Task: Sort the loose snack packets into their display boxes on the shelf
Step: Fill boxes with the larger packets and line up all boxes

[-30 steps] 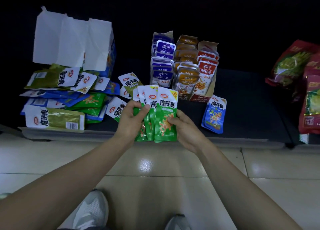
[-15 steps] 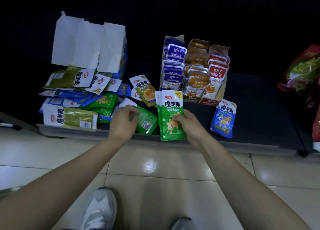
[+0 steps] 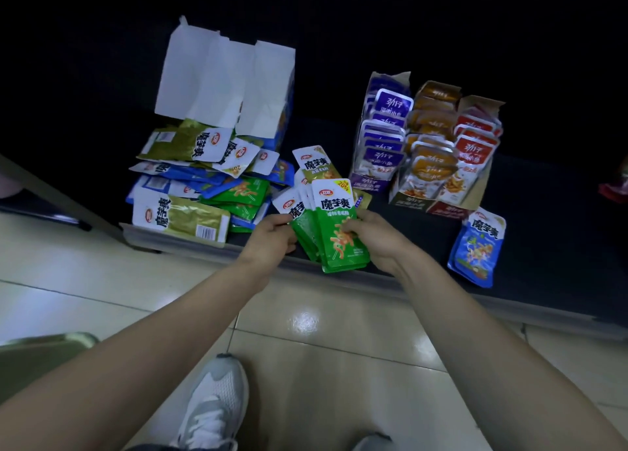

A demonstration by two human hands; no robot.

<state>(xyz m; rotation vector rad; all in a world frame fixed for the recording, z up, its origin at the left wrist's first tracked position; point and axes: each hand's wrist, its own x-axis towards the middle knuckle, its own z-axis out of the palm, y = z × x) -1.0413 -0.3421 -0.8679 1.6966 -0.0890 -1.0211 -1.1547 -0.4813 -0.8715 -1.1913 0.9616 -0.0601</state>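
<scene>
While left hand point(image 3: 272, 238), right hand point(image 3: 380, 241) pinch green packets point(image 3: 341, 256) — maybe five | boxes point(image 3: 407, 199): three

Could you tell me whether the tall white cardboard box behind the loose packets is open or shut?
Open: the tall white cardboard box has torn flaps standing upright; its inside is unseen.

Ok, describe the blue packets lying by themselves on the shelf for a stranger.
On the dark shelf, find the cardboard display boxes holding purple, orange and red packets. Just right of their front corner lies a small blue stack, alone, away from the mixed heap at left.
</scene>
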